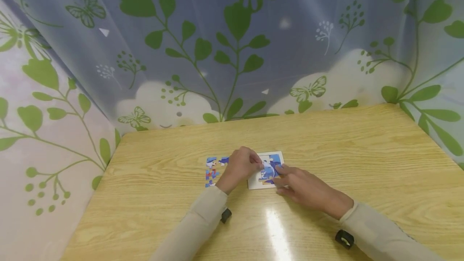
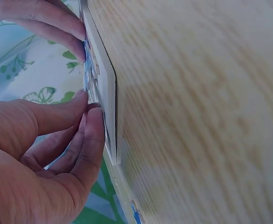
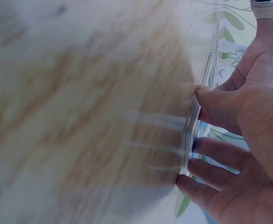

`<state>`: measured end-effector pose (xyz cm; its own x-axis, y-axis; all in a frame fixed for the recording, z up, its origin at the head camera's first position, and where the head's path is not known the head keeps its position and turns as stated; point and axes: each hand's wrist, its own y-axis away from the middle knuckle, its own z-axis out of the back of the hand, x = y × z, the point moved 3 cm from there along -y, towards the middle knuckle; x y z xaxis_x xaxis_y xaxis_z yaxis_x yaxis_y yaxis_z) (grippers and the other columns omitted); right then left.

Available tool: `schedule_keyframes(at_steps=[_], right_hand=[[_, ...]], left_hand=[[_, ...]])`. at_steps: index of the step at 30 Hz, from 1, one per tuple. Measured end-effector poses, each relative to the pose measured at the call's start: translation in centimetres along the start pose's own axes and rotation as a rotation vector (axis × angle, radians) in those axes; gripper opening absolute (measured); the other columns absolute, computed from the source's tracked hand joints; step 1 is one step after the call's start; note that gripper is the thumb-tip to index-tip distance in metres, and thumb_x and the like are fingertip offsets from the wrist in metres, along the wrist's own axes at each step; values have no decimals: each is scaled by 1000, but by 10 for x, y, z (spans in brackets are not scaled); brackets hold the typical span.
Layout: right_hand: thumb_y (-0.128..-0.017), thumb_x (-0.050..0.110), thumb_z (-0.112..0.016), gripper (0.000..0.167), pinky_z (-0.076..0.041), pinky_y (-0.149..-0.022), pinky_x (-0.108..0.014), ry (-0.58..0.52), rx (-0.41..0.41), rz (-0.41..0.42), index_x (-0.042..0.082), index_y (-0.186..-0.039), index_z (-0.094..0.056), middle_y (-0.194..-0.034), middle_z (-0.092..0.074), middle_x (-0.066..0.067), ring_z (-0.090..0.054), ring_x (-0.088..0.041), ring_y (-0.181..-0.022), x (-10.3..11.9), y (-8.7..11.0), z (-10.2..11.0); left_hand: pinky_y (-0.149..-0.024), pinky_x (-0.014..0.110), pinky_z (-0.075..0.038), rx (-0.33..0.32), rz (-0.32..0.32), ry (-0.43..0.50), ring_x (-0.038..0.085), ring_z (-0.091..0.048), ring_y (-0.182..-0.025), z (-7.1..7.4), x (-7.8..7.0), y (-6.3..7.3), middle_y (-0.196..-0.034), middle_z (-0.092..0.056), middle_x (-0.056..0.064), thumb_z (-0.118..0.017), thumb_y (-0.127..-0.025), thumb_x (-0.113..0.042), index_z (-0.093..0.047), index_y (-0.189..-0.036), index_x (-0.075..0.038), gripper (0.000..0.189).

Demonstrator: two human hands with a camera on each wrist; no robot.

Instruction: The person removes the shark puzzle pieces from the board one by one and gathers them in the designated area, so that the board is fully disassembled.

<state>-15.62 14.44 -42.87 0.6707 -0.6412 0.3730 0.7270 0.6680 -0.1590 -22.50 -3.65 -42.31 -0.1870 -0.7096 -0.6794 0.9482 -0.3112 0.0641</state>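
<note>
While left grip (image 1: 240, 167) pinches, right grip (image 1: 306, 186) splayed

Two hands (image 2: 33, 179) at a pale board (image 2: 107, 79) (nearly edge-on), woodgrain table (image 2: 197, 93)

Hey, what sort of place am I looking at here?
Probably an indoor tabletop nook screened with fabric: a wood-grain table, leaf-and-butterfly curtains hanging behind and to both sides, and puzzle pieces on the tabletop.

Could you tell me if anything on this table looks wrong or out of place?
Nothing stands out. The jigsaw tray lies flat on the wooden table, and loose jigsaw pieces lie beside it. No spill or damage shows, though the left hand and right hand cover parts.
</note>
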Motion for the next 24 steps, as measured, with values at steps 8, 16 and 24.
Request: schedule_keyframes(at_steps=[8, 16, 24], right_hand=[[-92, 12, -74, 26, -50, -97, -51, 4, 9, -12, -3, -114, -74, -134, -55, -34, -56, -48, -124, 0, 0, -2], [-92, 10, -74, 27, -50, -97, -52, -2, -6, -5, -3, -115, -73, -134, -55, -34, -56, -49, -124, 1, 0, 1], [-92, 10, -74, 27, -48, -98, -55, 6, -18, 3, -2, -116, -73, -134, -55, -35, -56, -49, -123, 1, 1, 2]], left_hand=[[-65, 27, -53, 1, 25, 45, 11, -63, -71, 2, 2, 1, -77, -70, -3, -81, -86, -12, -78, -83, -10, 5], [-68, 30, -54, -5, 20, 66, 13, -65, -76, 14, 9, 5, -82, -72, -1, -78, -88, -12, -77, -85, -9, 4], [-73, 34, -55, -7, 55, 56, 13, -67, -77, 27, 21, 12, -82, -72, -2, -77, -89, -14, -76, -85, -12, 4]])
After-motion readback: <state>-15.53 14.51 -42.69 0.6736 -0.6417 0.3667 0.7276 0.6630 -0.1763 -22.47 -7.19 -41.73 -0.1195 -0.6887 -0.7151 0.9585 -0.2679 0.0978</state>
